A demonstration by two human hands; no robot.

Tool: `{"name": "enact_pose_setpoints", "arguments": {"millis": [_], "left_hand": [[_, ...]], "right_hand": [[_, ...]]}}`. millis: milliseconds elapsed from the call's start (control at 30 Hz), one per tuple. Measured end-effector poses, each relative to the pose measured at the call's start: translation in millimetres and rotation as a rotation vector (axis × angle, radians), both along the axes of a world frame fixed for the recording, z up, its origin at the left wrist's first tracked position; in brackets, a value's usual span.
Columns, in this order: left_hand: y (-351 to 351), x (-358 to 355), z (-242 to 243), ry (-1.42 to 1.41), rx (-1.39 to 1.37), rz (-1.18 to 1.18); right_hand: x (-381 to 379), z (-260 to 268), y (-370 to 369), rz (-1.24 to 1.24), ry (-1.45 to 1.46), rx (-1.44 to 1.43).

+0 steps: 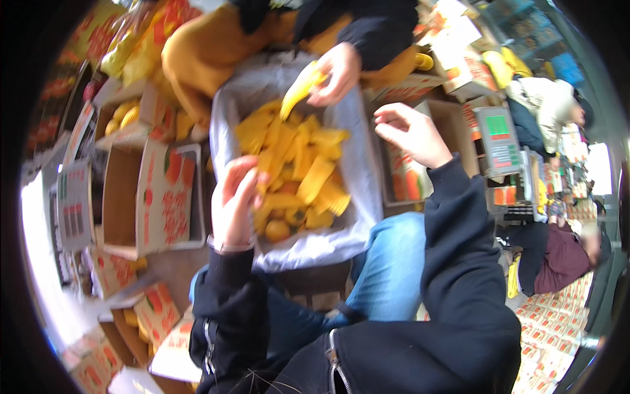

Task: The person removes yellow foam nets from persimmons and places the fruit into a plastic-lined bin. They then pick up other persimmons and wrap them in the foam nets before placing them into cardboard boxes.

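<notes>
Before me stands a bin lined with translucent plastic [364, 207]. It holds a heap of yellow ribbed wrappers [317, 178], probably foam fruit sleeves, with some round orange fruits [277, 230] at the near end. My left hand [235, 202] is over the bin's left side, its fingers loosely bent and nothing visible in them. My right hand [412, 134] is raised to the right of the bin, near an open carton, thumb and fingers slightly apart and no object seen in it. Opposite me, a co-worker's hand [337, 76] holds a yellow wrapper [299, 91] over the heap.
An open printed carton [167, 197] stands left of the bin; another open carton [450, 125] stands at right. Grey panels with displays, likely scales [497, 140] [75, 207], flank both sides. A smaller box [147, 111] holds yellow-wrapped fruits. Two other people are at far right.
</notes>
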State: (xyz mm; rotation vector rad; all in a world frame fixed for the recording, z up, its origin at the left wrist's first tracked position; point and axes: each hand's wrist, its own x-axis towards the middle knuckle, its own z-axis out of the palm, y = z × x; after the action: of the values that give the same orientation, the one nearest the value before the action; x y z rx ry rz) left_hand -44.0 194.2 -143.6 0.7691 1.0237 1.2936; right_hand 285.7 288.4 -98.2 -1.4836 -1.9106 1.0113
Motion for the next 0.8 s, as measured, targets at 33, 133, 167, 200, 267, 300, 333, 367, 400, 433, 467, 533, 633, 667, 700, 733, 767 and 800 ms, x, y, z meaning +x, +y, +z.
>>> {"name": "enact_pose_setpoints", "arguments": {"millis": [33,133,167,200,267,300,333,367,400,433,467,533,633,667,700,733,767,800], "left_hand": [[2,-3,1,-0.006,0.021,0.001],[7,-12,3,-0.002,0.035,0.029],[8,-14,3,-0.016,0.039,0.062],[9,-17,3,-0.001,0.046,0.086],[11,-22,4,0.003,0.079,0.112],[12,-24,5,0.003,0.074,0.118],[12,-26,6,0.011,0.064,0.121],[12,-28,6,0.009,0.072,0.115],[12,-29,7,0.007,0.075,0.114],[12,-30,7,0.024,0.069,0.118],[12,-30,7,0.029,0.069,0.119],[12,-30,6,0.022,0.112,0.111],[10,-25,5,0.176,0.139,0.134],[10,-23,5,0.278,0.169,0.138],[9,-19,4,0.395,0.233,0.108],[8,-15,3,0.513,0.289,0.083],[6,-10,2,0.623,0.348,0.058],[5,-7,1,0.65,0.373,-0.066]], "right_hand": [[-21,-12,-5,0.164,-0.074,-0.019],[-78,-64,-6,0.444,-0.729,-0.141],[-89,-85,-6,0.495,-0.88,-0.174],[-96,-108,-6,0.497,-1.015,-0.248],[-103,-158,-17,0.527,-1.138,-0.346],[-102,-179,-23,0.51,-1.203,-0.37],[-101,-197,-28,0.563,-1.271,-0.457],[-101,-210,-29,0.555,-1.215,-0.564],[-100,-215,-25,0.501,-1.133,-0.473],[-100,-213,-22,0.483,-1.106,-0.48],[-99,-204,-16,0.319,-0.879,-0.39],[-102,-166,1,0.225,-0.749,-0.141],[-106,-94,3,0.205,-0.688,0.017],[-109,-77,-7,0.213,-0.616,-0.031],[-112,-64,-15,0.194,-0.505,0.011],[-118,-57,-24,0.23,-0.284,-0.003],[-123,-52,-33,0.273,-0.068,-0.024],[-127,-50,-40,0.373,0.036,0.114]]}}
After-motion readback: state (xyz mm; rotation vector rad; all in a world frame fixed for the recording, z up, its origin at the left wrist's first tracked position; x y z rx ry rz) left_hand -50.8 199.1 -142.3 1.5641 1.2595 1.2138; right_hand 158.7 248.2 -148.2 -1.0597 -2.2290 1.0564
